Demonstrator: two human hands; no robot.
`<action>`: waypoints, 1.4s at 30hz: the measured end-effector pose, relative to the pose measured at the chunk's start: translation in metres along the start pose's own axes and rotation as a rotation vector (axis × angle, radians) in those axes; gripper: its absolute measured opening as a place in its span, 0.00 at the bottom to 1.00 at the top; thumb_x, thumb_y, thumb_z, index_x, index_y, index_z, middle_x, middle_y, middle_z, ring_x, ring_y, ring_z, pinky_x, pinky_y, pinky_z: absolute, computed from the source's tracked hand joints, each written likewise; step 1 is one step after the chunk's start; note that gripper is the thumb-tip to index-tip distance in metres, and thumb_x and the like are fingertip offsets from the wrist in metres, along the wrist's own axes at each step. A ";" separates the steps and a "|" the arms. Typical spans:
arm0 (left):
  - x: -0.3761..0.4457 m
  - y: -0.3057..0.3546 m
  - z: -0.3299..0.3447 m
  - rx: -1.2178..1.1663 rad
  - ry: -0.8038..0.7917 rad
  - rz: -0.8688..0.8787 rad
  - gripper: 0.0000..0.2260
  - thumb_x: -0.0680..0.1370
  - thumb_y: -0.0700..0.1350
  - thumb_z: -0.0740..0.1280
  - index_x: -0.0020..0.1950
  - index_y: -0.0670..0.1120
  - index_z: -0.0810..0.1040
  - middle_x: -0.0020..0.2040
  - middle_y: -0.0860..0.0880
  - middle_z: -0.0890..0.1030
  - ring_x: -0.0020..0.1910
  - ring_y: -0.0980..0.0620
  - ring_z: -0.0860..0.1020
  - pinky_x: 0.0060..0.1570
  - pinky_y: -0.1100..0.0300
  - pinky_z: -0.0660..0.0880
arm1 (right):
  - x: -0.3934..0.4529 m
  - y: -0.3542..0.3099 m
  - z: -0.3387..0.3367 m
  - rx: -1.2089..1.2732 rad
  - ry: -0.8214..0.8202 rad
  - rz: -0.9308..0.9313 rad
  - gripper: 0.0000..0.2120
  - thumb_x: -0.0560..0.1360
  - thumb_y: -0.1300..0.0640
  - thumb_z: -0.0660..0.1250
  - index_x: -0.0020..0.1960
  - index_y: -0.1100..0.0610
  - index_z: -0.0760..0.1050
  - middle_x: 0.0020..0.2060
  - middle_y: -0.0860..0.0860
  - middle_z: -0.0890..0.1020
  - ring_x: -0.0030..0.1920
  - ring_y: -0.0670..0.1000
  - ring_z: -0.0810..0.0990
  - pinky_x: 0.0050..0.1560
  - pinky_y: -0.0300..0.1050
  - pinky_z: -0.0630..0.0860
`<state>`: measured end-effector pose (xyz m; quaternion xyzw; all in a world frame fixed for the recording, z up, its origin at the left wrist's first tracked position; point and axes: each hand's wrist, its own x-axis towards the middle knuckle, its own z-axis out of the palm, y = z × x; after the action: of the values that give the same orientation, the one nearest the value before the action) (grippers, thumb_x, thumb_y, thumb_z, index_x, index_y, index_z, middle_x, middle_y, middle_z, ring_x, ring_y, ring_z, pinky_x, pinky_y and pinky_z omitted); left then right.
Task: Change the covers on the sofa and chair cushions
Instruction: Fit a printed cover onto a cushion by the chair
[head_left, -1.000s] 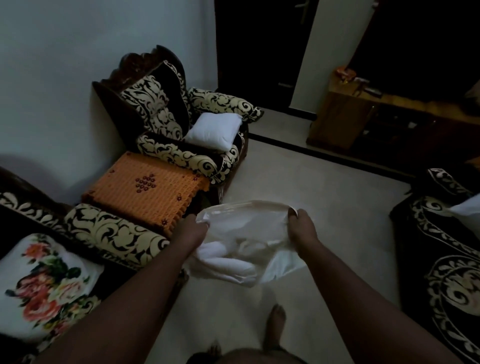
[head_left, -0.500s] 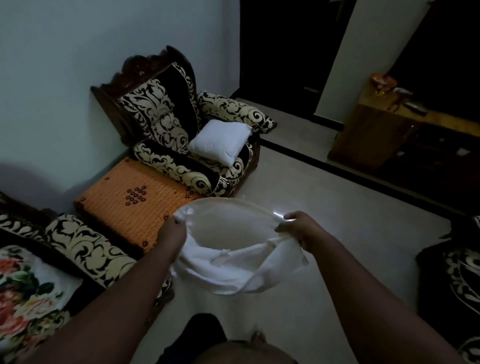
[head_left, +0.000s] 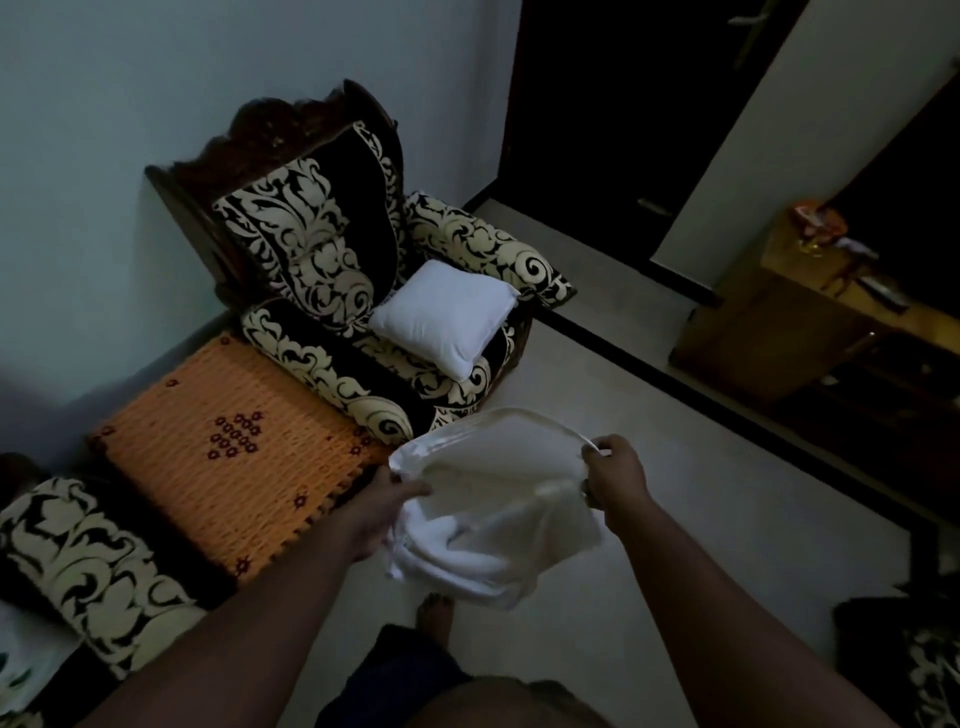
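One white cushion cover (head_left: 493, 514), limp and bunched, mouth stretched open above the floor, left hand (head_left: 382, 512) and right hand (head_left: 615, 480) each gripping its rim, one orange woven table (head_left: 228, 441), one patterned armchair (head_left: 322, 249) holding one bare white cushion (head_left: 447, 317)

Soft matt cloth cover (head_left: 488, 519); woven orange table (head_left: 234, 441); glossy wooden cabinet (head_left: 810, 322).

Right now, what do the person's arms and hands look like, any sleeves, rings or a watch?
Both forearms are bare right up to the bottom of the frame, so no sleeves show. The left hand and right hand have no gloves, and no watch or bracelet is visible at either wrist. The room is dim, so a thin ring could go unseen.
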<state>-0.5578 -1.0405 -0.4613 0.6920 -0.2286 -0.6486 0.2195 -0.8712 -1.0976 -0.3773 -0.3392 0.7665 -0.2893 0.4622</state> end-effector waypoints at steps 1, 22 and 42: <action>0.000 0.015 0.005 0.063 -0.019 0.033 0.55 0.56 0.60 0.85 0.77 0.56 0.62 0.71 0.49 0.73 0.67 0.42 0.75 0.60 0.42 0.79 | 0.014 -0.008 0.002 -0.031 0.014 -0.047 0.03 0.81 0.58 0.64 0.53 0.57 0.74 0.41 0.57 0.78 0.30 0.54 0.74 0.27 0.44 0.72; 0.087 0.225 0.038 0.152 0.631 0.056 0.13 0.85 0.50 0.60 0.45 0.44 0.76 0.42 0.42 0.77 0.36 0.48 0.73 0.35 0.56 0.64 | 0.263 -0.179 0.060 -0.566 -0.331 -0.548 0.13 0.83 0.49 0.60 0.54 0.58 0.76 0.45 0.55 0.81 0.49 0.59 0.80 0.45 0.49 0.74; 0.187 0.316 -0.046 -0.503 0.747 0.057 0.21 0.83 0.53 0.65 0.72 0.42 0.74 0.56 0.48 0.76 0.53 0.46 0.75 0.60 0.48 0.74 | 0.378 -0.262 0.222 -0.664 -0.530 -0.452 0.14 0.84 0.51 0.61 0.60 0.61 0.77 0.50 0.55 0.82 0.48 0.52 0.76 0.48 0.44 0.69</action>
<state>-0.5113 -1.4046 -0.4176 0.7972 0.0122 -0.3836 0.4660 -0.7340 -1.5825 -0.4622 -0.6886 0.5804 -0.0254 0.4340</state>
